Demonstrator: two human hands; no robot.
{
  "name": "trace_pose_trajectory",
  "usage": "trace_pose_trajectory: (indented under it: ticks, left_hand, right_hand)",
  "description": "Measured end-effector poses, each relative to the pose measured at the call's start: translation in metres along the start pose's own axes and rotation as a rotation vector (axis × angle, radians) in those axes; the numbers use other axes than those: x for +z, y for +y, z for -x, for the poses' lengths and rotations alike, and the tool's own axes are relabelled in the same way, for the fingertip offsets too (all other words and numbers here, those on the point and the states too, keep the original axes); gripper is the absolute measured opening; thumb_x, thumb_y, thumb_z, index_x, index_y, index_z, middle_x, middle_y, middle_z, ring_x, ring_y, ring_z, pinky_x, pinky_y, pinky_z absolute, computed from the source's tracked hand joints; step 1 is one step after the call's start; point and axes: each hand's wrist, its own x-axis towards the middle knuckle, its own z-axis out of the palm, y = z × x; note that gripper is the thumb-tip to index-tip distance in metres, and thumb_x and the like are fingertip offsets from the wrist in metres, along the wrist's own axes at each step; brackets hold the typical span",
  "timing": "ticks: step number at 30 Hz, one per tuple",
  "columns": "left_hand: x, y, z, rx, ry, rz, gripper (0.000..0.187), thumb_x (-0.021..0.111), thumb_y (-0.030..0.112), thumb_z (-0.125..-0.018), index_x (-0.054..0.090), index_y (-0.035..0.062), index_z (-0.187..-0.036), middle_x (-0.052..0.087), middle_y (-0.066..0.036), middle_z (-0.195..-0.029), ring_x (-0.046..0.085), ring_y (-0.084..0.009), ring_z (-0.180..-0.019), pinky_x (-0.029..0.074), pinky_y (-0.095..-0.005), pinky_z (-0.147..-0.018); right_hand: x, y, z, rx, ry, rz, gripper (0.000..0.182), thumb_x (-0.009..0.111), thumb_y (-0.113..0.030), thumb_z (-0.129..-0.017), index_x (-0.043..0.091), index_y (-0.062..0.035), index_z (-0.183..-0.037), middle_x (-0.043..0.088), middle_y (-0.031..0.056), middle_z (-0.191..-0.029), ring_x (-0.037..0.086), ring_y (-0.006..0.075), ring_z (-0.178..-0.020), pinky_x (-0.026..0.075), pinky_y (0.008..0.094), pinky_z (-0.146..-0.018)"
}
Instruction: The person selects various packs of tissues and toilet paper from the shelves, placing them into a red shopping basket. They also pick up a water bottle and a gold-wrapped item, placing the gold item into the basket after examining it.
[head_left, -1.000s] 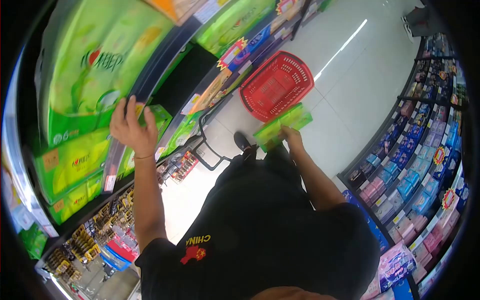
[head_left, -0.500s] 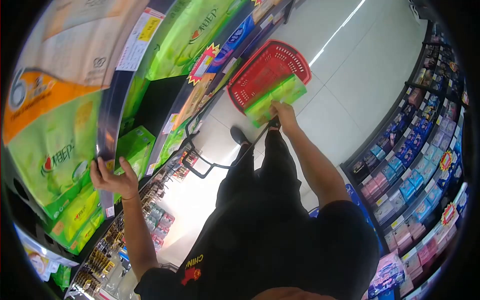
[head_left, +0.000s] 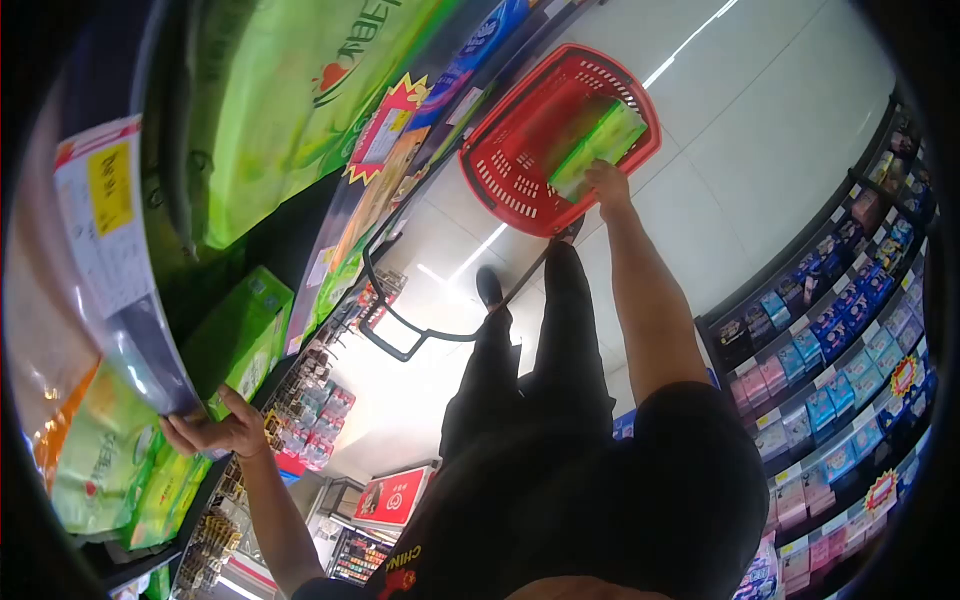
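A green and white tissue pack (head_left: 600, 150) is inside the red shopping basket (head_left: 515, 215), tilted. My right hand (head_left: 608, 184) grips its near edge. The basket rests on the floor by my feet, its black handle (head_left: 425, 332) swung toward me. On the left, my left hand (head_left: 218, 430) is wrapped round the lower end of a shelf edge (head_left: 155, 360), fingers on one side and thumb on the other. Close to that thumb, a green tissue box pack (head_left: 245, 335) sits on the shelf.
Large green tissue packs (head_left: 300, 110) fill the left shelving, with a price label (head_left: 105, 205) and a red-yellow promotion tag (head_left: 390, 130) on the rails. Curved shelves of small packets (head_left: 820, 400) line the right side. Pale tiled floor (head_left: 740, 150) runs between.
My right hand has lowered the tissue pack farther into the basket, away from my body. My left hand still holds the shelf edge, and the whole view has shifted.
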Motion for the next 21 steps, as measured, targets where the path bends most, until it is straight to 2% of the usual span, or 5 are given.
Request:
trace_pose_trajectory:
  ticks: [5, 12, 16, 19, 21]
  left_hand:
    - [0.007, -0.001, 0.003, 0.000, -0.023, -0.007, 0.077, 0.069, 0.021, -0.090, 0.019, -0.0045, -0.142, 0.022, -0.022, -0.139, 0.036, -0.0359, -0.122, 0.040, -0.0489, -0.098]
    - [0.009, -0.004, 0.006, 0.023, -0.004, 0.001, 0.076, 0.067, 0.022, -0.090, 0.020, -0.0055, -0.142, 0.021, -0.023, -0.140, 0.036, -0.0370, -0.122, 0.036, -0.0497, -0.101]
    - [-0.001, -0.003, 0.005, 0.017, 0.032, -0.018, 0.073, 0.069, 0.023, -0.088, 0.027, -0.0073, -0.141, 0.025, -0.026, -0.141, 0.036, -0.0386, -0.125, 0.035, -0.0485, -0.104]
    - [-0.002, -0.005, 0.006, -0.022, 0.082, 0.092, 0.070, 0.070, 0.019, -0.085, 0.035, -0.0074, -0.139, 0.029, -0.027, -0.141, 0.038, -0.0387, -0.125, 0.037, -0.0454, -0.104]
    - [-0.007, -0.008, 0.005, 0.001, 0.107, 0.116, 0.068, 0.071, 0.021, -0.084, 0.038, -0.0058, -0.138, 0.034, -0.028, -0.139, 0.040, -0.0391, -0.124, 0.037, -0.0458, -0.103]
  right_hand:
    - [-0.003, 0.014, -0.026, 0.222, 0.072, -0.191, 0.038, 0.059, -0.015, -0.083, 0.062, -0.0057, -0.119, 0.059, 0.0048, -0.092, 0.055, 0.0160, -0.080, 0.042, 0.0321, -0.065]
    - [0.022, 0.042, -0.045, 0.345, 0.005, -0.116, 0.018, 0.055, -0.025, -0.091, 0.060, -0.0142, -0.104, 0.058, 0.0015, -0.082, 0.056, 0.0147, -0.078, 0.038, 0.0284, -0.061]
    - [0.053, 0.068, -0.043, -0.295, -0.245, 0.839, 0.038, 0.053, -0.036, -0.089, 0.063, -0.0067, -0.112, 0.065, 0.0186, -0.100, 0.061, 0.0340, -0.097, 0.046, 0.0433, -0.083]
    - [0.070, 0.064, 0.010, -0.188, -0.185, 0.494, 0.043, 0.052, -0.038, -0.088, 0.063, -0.0008, -0.107, 0.066, 0.0241, -0.105, 0.060, 0.0440, -0.102, 0.048, 0.0489, -0.088]
    - [0.074, 0.029, 0.057, -0.478, -0.277, 1.020, 0.029, 0.051, -0.028, -0.089, 0.064, -0.0029, -0.098, 0.066, 0.0226, -0.099, 0.062, 0.0412, -0.096, 0.051, 0.0491, -0.081]
